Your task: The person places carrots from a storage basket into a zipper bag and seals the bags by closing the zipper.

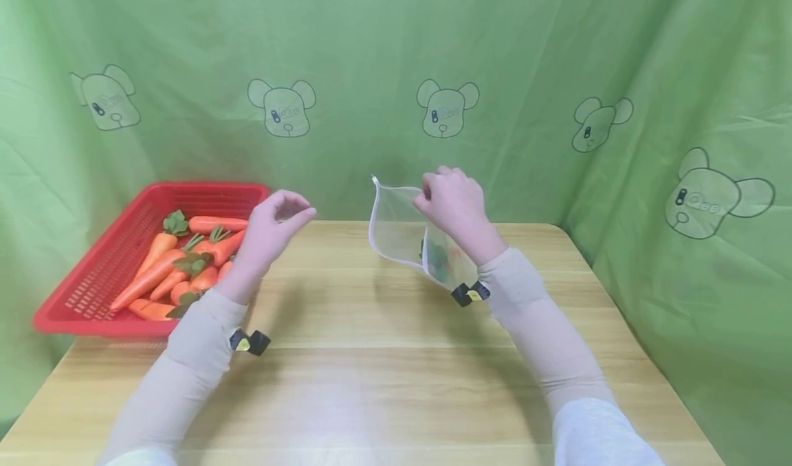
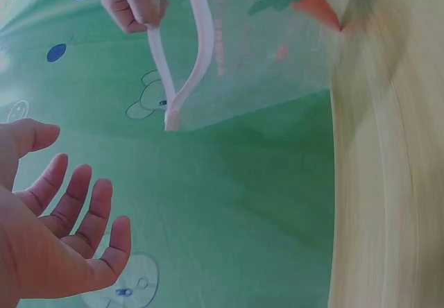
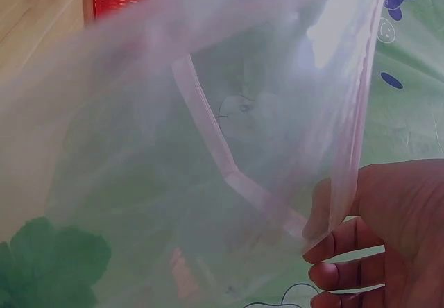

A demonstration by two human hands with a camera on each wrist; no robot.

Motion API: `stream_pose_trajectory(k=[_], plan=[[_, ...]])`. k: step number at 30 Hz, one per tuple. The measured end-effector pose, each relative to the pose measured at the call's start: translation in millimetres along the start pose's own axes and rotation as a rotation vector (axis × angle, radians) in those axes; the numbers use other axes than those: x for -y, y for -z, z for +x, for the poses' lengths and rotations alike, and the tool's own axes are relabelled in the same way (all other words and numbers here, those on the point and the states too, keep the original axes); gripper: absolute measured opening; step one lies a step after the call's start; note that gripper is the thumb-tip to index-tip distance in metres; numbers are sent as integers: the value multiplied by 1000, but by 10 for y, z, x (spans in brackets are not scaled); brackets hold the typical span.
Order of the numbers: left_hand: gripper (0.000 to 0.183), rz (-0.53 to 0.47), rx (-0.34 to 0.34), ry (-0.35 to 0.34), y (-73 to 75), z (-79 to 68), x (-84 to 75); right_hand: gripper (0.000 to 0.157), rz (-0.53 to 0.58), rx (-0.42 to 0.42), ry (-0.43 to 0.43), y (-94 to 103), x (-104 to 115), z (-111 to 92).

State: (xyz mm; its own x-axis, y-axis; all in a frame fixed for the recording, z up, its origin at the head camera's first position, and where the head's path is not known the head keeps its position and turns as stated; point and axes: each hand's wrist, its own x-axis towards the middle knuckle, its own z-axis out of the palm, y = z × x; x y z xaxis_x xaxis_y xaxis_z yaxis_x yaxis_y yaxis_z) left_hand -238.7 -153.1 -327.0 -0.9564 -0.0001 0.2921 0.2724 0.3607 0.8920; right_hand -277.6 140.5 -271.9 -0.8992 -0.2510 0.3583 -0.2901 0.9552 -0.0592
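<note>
My right hand (image 1: 454, 201) pinches the rim of a clear zip bag (image 3: 139, 148), whose white-edged mouth gapes toward the left. Inside the bag, near its bottom, lies a carrot (image 2: 318, 6) with green leaves; the left wrist view shows its orange tip close to the tabletop. My left hand (image 1: 272, 229) is held in the air between the red basket (image 1: 93, 327) and the bag, fingers loosely bent with nothing in them. Several carrots (image 1: 151, 280) with leafy tops lie in the basket, partly hidden behind the left wrist.
The basket stands at the left on a wooden table (image 1: 346, 383). A green curtain (image 1: 371, 53) printed with bear heads hangs along the back and right side of the table. A small black device (image 1: 470, 294) is strapped on each wrist.
</note>
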Motion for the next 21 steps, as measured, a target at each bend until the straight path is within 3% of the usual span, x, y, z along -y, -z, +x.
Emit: stream_pose_trajectory(k=[5, 12, 21], plan=[[37, 60, 5, 24, 184, -149, 4, 15, 1, 2, 4, -13, -15, -12], [41, 219, 2, 53, 511, -285, 43, 15, -10, -14, 5, -31, -57, -28], [51, 274, 29, 175, 837, -456, 294, 15, -16, -1, 9, -29, -73, -28]])
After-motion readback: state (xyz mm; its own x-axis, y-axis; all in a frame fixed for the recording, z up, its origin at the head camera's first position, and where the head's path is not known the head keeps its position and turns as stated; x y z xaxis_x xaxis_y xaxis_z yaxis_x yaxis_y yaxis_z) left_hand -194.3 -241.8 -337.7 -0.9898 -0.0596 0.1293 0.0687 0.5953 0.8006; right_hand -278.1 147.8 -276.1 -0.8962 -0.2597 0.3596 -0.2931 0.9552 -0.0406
